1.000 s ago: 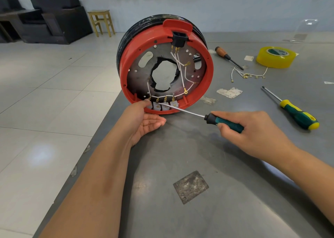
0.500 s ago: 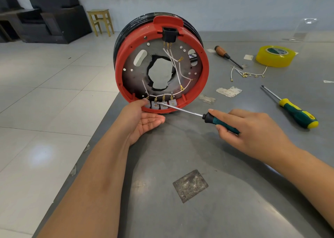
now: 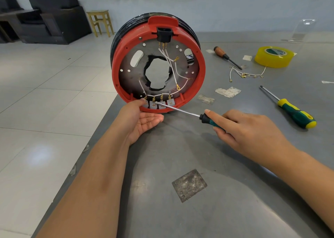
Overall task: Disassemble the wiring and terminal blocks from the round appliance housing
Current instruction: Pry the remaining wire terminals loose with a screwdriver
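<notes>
Housing (image 3: 115,71) shifted left on grey table (image 3: 235,210).

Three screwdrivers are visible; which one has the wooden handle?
The wooden-handled screwdriver lies far back, left of the yellow tape roll. The other two have green handles: one held, one lying at right with yellow accents.

The grey metal tabletop (image 3: 235,201) carried the round housing (image 3: 115,71) standing on its rim at the near-left edge. To my right lay a green-yellow screwdriver (image 3: 296,114), a wooden-handled screwdriver (image 3: 223,54), a yellow tape roll (image 3: 274,57), loose removed wires (image 3: 247,74) and scraps of label residue (image 3: 228,91).
</notes>
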{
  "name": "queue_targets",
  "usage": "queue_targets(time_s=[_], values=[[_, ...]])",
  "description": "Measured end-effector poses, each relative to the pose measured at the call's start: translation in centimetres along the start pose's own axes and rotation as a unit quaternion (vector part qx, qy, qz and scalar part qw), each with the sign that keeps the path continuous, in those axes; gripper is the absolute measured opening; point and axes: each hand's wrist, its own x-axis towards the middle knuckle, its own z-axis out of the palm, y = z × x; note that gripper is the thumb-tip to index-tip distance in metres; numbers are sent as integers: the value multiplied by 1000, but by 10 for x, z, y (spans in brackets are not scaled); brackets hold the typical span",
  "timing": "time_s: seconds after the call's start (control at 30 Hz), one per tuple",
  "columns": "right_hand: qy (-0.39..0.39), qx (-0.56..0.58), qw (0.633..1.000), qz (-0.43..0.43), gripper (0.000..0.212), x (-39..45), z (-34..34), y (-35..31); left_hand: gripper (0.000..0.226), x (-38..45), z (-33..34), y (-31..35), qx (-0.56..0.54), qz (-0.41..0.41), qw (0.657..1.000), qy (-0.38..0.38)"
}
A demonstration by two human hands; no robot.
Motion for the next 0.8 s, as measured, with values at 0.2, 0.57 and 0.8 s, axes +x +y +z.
queue_targets(time_s=[0.2, 0.57, 0.8], values=[[5, -1, 1000, 1, 47, 0, 0, -7, 41, 0, 0, 1, -23, -4, 1000, 9], [-59, 298, 923, 238, 39, 7, -9, -10, 36, 2, 1, 0, -12, -5, 1000, 15], [-94, 321, 908, 251, 32, 22, -21, -5, 37, 3, 2, -1, 0, -2, 1000, 15]])
